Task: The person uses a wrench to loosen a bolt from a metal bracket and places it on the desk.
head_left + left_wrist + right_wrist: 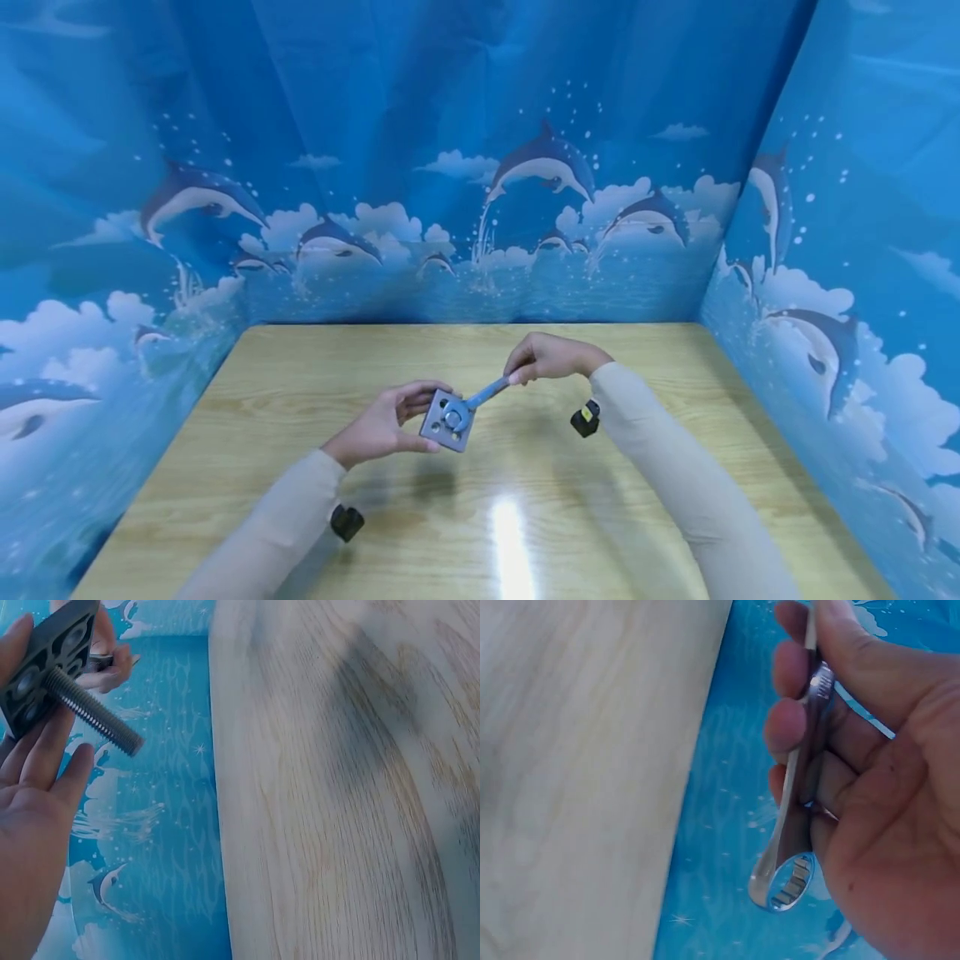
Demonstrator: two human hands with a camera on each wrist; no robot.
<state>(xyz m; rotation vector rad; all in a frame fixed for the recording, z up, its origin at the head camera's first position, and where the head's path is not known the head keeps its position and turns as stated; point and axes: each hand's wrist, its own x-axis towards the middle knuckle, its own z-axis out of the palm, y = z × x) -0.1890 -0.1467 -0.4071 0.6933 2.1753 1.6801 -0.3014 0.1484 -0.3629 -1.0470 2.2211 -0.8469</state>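
My left hand (378,429) holds a small grey square plate (461,439) by its edges, thumb below and fingers above. Holes show near the plate's corners, and a threaded bolt (97,714) sticks out of its underside. My right hand (553,357) grips a metal combination wrench (486,392), whose far end lies at the bolt's head (452,417) on the plate's upper face. In the right wrist view the wrench's ring end (759,883) points back past the palm, with fingers and thumb around the shaft. Plate and wrench are both held above the table.
A light wood-grain table (300,367) lies beneath both hands, with a bright reflection near its front. Blue curtains (420,275) printed with dolphins and clouds stand behind and at both sides. Small black devices (347,522) sit by both wrists.
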